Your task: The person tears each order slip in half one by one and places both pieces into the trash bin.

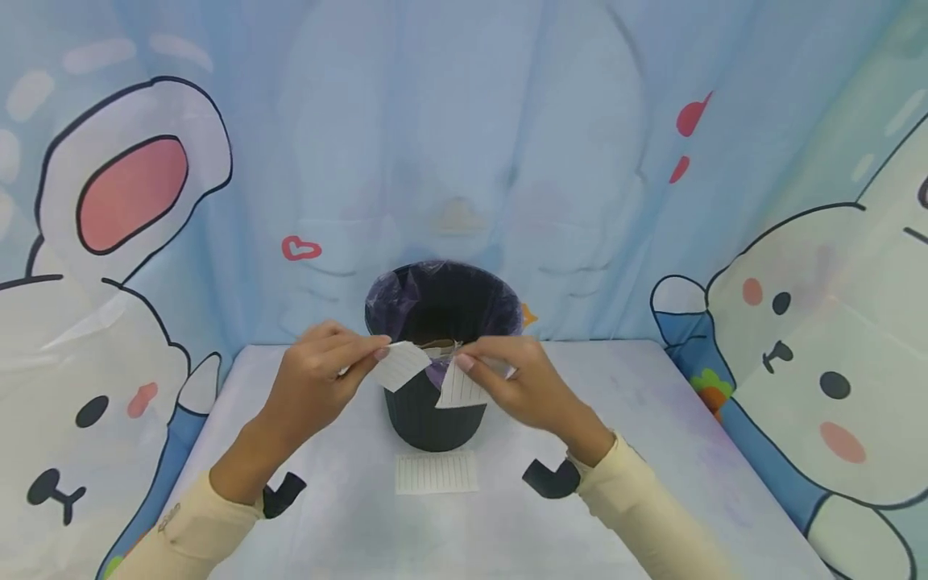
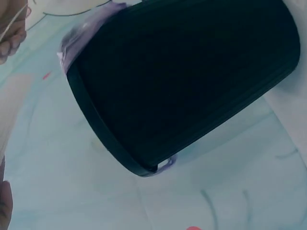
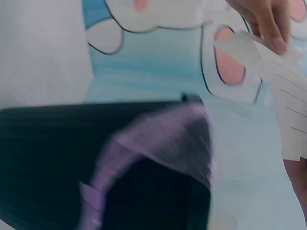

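My left hand (image 1: 315,387) pinches a white lined paper piece (image 1: 401,366) between thumb and forefinger, over the front rim of a black bin. Opposite it, my right hand (image 1: 525,383) pinches another lined piece (image 1: 460,388), its lower edge hanging down. A narrow gap separates the two pieces in the head view. In the right wrist view, lined paper (image 3: 291,108) fills the right edge, with fingers (image 3: 271,28) above it. The dark bin (image 2: 192,81) with its purple liner (image 3: 168,136) stands close beyond both hands.
A flat lined paper strip (image 1: 437,474) lies on the pale tabletop (image 1: 326,524) in front of the bin. Behind the table hangs a blue curtain (image 1: 449,121) with cartoon rabbits. Black straps (image 1: 551,478) show at both wrists.
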Motion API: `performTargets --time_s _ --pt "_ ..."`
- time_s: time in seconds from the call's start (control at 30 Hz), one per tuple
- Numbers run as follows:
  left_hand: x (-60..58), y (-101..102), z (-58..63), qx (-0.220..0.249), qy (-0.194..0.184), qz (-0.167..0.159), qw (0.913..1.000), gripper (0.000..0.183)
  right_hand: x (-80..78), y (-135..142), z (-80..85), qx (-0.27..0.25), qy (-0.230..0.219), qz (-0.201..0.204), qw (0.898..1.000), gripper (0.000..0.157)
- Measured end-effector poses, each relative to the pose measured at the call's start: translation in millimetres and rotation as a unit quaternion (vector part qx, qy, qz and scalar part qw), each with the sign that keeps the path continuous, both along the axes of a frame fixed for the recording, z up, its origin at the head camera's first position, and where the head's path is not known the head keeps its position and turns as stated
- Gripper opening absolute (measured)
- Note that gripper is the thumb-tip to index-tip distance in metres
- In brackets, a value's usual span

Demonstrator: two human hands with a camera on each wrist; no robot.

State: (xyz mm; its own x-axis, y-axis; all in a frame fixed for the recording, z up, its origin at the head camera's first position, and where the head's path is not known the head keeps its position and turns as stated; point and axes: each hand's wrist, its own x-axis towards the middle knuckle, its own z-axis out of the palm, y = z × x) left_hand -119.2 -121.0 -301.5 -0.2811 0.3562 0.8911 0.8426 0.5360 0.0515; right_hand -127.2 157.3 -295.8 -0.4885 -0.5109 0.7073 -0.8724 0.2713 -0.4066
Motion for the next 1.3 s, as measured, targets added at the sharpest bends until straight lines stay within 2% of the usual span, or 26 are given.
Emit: performTargets --time_s 0.1,0.23,0.4,0.53,0.73,0.9,1.03,1.17,1.3 --pt "-12.4 4 9.4 0.022 -0.009 0.013 0.9996 0.028 -17.7 3 16.7 -0.016 -0.032 -0.048 0.998 0.014" --pt "-27.4 10 14.0 0.041 -0.031 0.024 0.9984 0.024 -38.6 5 26.3 -0.013 -0.05 -0.102 0.993 0.015" --pt "-43.0 18 9.3 0.061 -0.062 0.039 0.9954 0.019 -58.2 3 23.4 -0.009 -0.077 -0.139 0.987 0.02" --pt "-51.7 21 2.1 0.07 -0.101 0.052 0.9911 0.018 -66.7 0 15.4 -0.012 -0.087 -0.148 0.985 0.02" --pt "-54.1 26 -4.4 0.059 -0.149 0.061 0.9852 0.017 -68.8 -2 2.2 0.013 -0.065 -0.146 0.987 0.02" --pt "-55.5 28 -7.2 0.044 -0.15 0.053 0.9862 0.018 -66.1 1 -1.4 0.04 -0.062 -0.147 0.986 0.029" --pt "-55.1 29 -6.4 0.031 -0.151 0.048 0.9868 0.019 -61.4 4 -1.8 0.039 -0.074 -0.148 0.985 0.034" --pt "-52.2 28 -6.0 0.02 -0.169 0.05 0.9841 0.02 -54.8 7 -1.7 0.039 -0.09 -0.153 0.983 0.037" --pt "-47.9 24 -3.6 0.02 -0.175 0.061 0.9824 0.02 -46.9 13 2.7 0.023 -0.075 -0.158 0.984 0.038"
